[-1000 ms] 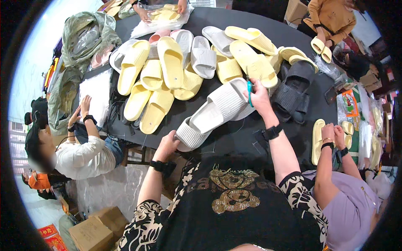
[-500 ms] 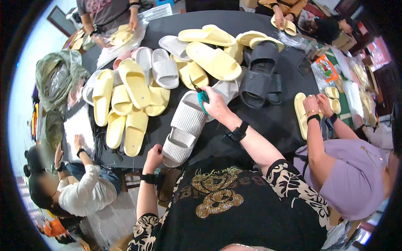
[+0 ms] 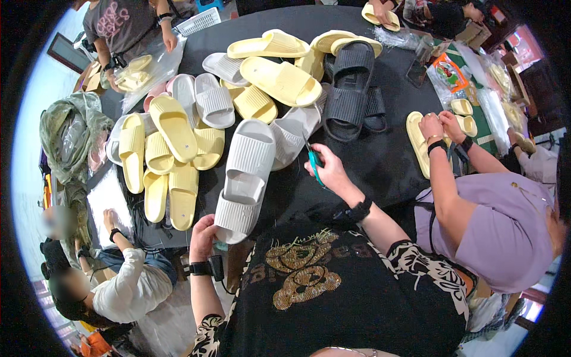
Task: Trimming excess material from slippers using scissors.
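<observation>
My left hand [image 3: 203, 237] grips the near end of a pair of light grey slide sandals [image 3: 244, 172]. The pair lies one into the other, with a ribbed strap at each end, and points away from me over the black table. To its right, my right hand [image 3: 332, 171] is closed around small scissors with teal handles [image 3: 314, 166], their dark tips pointing away and up. Those tips are close to another grey slide [image 3: 291, 135] lying behind; whether they touch it I cannot tell. Yellow slides [image 3: 172, 128] are heaped left of the pair.
More yellow slides [image 3: 279, 80] and dark grey slides [image 3: 348, 92] lie across the black table [image 3: 380, 160]. A person in purple [image 3: 493, 220] handles yellow slides at the right. Another in a white top [image 3: 134, 273] sits at the left. At the far left, someone handles bagged slides [image 3: 135, 74].
The grey pair has swung more upright and toward the left in my left hand. My right hand with the scissors has drawn back to the right, away from the pair.
</observation>
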`<state>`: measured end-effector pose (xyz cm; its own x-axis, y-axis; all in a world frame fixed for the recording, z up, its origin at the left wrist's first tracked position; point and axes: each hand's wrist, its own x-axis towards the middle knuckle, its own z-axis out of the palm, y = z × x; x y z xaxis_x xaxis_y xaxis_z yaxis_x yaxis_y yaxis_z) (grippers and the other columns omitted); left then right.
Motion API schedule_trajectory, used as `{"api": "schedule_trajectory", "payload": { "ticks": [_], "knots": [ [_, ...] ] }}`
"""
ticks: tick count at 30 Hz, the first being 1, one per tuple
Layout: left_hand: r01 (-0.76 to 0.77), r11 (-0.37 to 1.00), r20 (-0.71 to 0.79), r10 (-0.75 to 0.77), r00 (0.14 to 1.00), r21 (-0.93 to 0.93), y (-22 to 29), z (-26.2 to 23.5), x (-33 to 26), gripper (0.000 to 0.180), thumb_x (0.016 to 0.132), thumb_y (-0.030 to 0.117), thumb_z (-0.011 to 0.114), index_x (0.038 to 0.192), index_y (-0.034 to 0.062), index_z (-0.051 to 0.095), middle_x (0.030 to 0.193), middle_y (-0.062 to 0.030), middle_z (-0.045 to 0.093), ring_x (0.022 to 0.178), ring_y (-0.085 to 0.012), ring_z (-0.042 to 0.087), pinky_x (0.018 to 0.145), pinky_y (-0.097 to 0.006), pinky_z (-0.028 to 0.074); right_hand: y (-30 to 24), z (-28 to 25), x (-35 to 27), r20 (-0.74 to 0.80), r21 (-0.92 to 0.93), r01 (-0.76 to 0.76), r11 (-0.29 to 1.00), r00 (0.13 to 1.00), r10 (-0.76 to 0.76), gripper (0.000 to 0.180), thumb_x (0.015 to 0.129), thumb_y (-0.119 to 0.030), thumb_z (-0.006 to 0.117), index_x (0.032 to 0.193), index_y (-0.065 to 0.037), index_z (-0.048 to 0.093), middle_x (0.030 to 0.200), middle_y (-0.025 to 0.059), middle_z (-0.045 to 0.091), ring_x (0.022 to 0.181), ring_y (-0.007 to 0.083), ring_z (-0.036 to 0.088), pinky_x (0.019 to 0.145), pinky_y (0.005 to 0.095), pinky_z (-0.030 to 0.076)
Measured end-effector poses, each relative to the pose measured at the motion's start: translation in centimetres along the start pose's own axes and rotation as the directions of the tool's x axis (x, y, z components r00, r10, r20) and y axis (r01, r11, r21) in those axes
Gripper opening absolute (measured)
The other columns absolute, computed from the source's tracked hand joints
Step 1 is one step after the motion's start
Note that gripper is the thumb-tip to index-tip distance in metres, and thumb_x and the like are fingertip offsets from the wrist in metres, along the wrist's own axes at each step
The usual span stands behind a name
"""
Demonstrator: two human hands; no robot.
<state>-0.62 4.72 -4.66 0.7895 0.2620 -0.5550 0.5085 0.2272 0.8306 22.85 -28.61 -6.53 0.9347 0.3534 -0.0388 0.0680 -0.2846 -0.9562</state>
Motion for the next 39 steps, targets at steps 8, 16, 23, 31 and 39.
{"api": "schedule_trajectory", "payload": {
  "ticks": [8, 16, 23, 31, 39],
  "knots": [
    [-0.128, 0.977, 0.033, 0.136, 0.99, -0.17, 4.6, 2.6, 1.1, 0.027, 0.081, 0.0, 0.052, 0.108, -0.0019, 0.057, 0.098, -0.0046, 0.063, 0.085, -0.0123, 0.059, 0.075, -0.024, 0.046, 2.3, -1.4, -4.0, -0.009, 0.149, -0.186, 0.971, 0.982, 0.19, 0.052, 0.076, -0.012, 0.071, 0.12, 0.003, 0.046, 0.077, 0.0087, 0.061, 0.064, 0.0126, 0.058, 0.057, 0.0285, 0.048],
    [-0.261, 0.959, 0.089, 0.271, 0.958, -0.11, 11.7, 9.1, 4.9, 0.039, 0.076, -0.004, 0.046, 0.114, -0.0032, 0.055, 0.093, -0.0007, 0.061, 0.07, -0.006, 0.049, 0.059, -0.017, 0.035, 1.9, -0.9, -4.6, 0.199, 0.053, -0.3, 0.953, 0.938, 0.284, 0.05, 0.076, -0.01, 0.069, 0.12, 0.0, 0.047, 0.076, 0.0058, 0.06, 0.058, 0.0098, 0.056, 0.054, 0.0261, 0.047],
    [-0.266, 0.962, 0.377, 0.269, 0.886, -0.061, 17.3, 20.8, 9.3, 0.026, 0.084, 0.008, 0.054, 0.108, -0.001, 0.056, 0.085, -0.0007, 0.059, 0.076, -0.009, 0.056, 0.064, -0.022, 0.044, 0.3, 0.1, -3.5, 0.485, 0.012, -0.344, 0.939, 0.823, 0.295, 0.048, 0.077, -0.015, 0.071, 0.12, -0.002, 0.053, 0.083, 0.0043, 0.063, 0.062, 0.0083, 0.057, 0.056, 0.0242, 0.047],
    [-0.449, 0.892, 0.312, 0.442, 0.841, -0.053, 18.0, 22.0, 17.4, 0.051, 0.082, 0.011, 0.059, 0.127, -0.0031, 0.041, 0.115, -0.0107, 0.051, 0.087, -0.0141, 0.054, 0.075, -0.026, 0.045, 0.1, -0.5, -2.5, 0.414, -0.105, -0.13, 0.986, 0.896, 0.162, 0.049, 0.076, -0.022, 0.071, 0.118, -0.002, 0.055, 0.092, 0.0114, 0.066, 0.079, 0.0148, 0.061, 0.075, 0.0296, 0.048],
    [-0.637, 0.553, 0.171, 0.668, 0.724, 0.538, 20.2, 22.8, 25.7, 0.053, 0.079, 0.008, 0.054, 0.129, -0.0029, 0.039, 0.117, -0.0182, 0.053, 0.096, -0.0236, 0.057, 0.082, -0.032, 0.046, 2.2, -0.4, -2.2, 0.518, -0.056, -0.135, 0.989, 0.843, 0.144, 0.054, 0.075, -0.019, 0.072, 0.122, -0.006, 0.048, 0.102, 0.0128, 0.062, 0.092, 0.0226, 0.061, 0.08, 0.0337, 0.047]
  ]
}}
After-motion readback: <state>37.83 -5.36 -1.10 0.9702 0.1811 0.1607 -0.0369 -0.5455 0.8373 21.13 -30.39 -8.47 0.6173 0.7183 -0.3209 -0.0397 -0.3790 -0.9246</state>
